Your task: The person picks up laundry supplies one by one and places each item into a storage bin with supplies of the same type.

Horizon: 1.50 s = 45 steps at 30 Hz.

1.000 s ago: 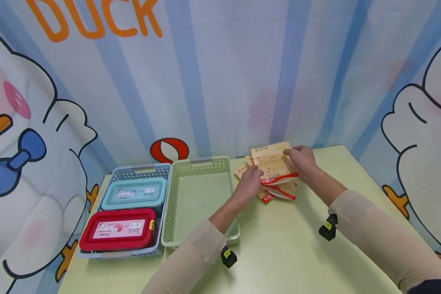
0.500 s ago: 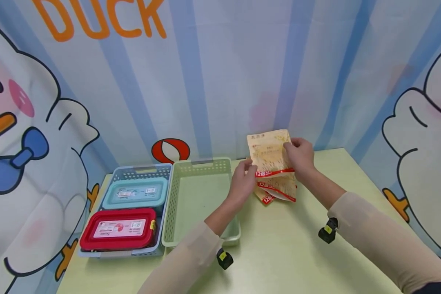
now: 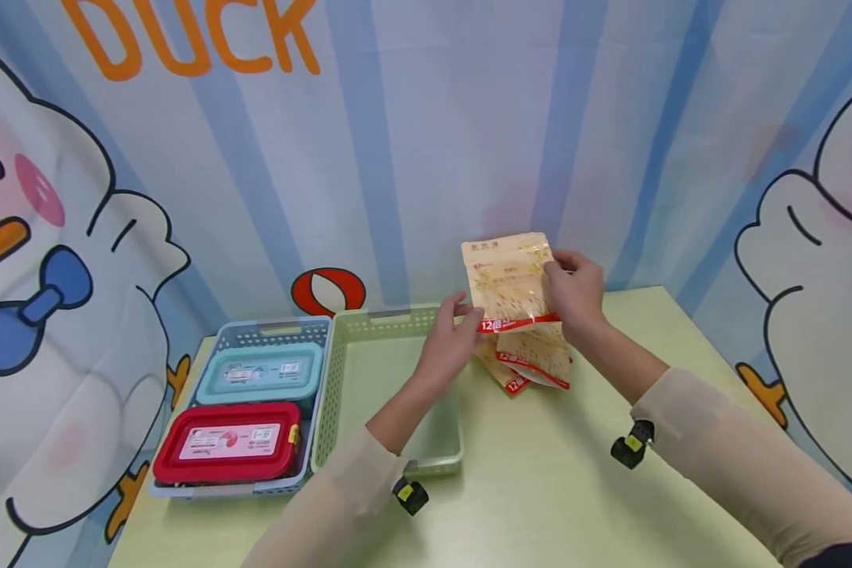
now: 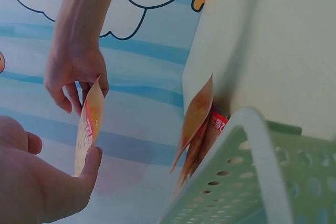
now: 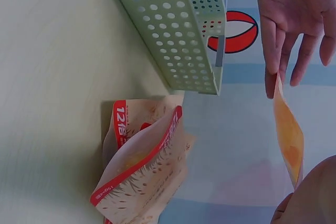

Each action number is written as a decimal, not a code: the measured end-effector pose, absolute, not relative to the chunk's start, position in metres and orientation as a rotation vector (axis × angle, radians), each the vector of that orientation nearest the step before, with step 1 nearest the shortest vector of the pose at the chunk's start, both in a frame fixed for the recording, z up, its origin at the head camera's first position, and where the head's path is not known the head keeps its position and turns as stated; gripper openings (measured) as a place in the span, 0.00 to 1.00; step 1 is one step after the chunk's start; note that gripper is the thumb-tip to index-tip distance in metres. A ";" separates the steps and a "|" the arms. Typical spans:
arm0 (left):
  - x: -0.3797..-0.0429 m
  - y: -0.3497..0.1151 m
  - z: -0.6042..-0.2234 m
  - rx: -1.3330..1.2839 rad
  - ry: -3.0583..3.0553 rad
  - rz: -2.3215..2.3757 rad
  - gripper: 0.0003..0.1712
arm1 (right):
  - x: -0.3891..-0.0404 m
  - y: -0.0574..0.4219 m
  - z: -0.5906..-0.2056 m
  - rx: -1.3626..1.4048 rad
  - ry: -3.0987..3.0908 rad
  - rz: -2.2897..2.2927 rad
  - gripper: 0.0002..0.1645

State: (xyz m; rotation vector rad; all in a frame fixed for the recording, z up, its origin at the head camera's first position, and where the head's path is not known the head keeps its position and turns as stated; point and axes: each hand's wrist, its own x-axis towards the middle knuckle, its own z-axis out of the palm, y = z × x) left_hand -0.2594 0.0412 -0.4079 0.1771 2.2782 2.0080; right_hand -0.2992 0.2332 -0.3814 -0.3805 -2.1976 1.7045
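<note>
The right hand (image 3: 578, 288) pinches the right edge of a flat, cream-coloured, glossy plastic pouch (image 3: 507, 280), thumb across its printed face, while the left hand (image 3: 443, 343) meets the pouch's lower left corner with its thumb side; its other fingers reach out loosely, and whether it pinches the corner cannot be told. The work looks only partly through: this one pouch is up in the air, whereas an untidy pile of matching cream pouches (image 3: 539, 351), at least two of them, lies overlapping on the pale yellow-green table (image 3: 532, 489), at the far side, right of the shallow light-green perforated plastic basket (image 3: 365, 379). Farther left, a pale-blue plastic basket (image 3: 255, 335) already holds a light-blue lidded box (image 3: 263, 375) at the far end and a red lidded box (image 3: 230, 442) at the near end, which seem settled there. The raised pouch is above the pile, beyond the green basket's far right corner, its face tilted toward the person. It shows brown grain-like print, small lettering and a red band marked "12" along its lower edge; seen edge-on from the wrists, it bulges slightly.
</note>
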 end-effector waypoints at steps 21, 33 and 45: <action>-0.260 -0.017 -0.380 0.235 2.510 1.750 0.37 | -0.286 0.212 -0.368 -0.046 -2.372 1.808 0.32; -0.248 -0.056 -0.368 0.202 2.561 1.603 0.39 | -0.276 0.193 -0.365 0.180 -2.347 2.111 0.33; -0.239 -0.073 -0.357 0.184 2.621 1.506 0.43 | -0.271 0.172 -0.363 0.213 -2.258 2.258 0.30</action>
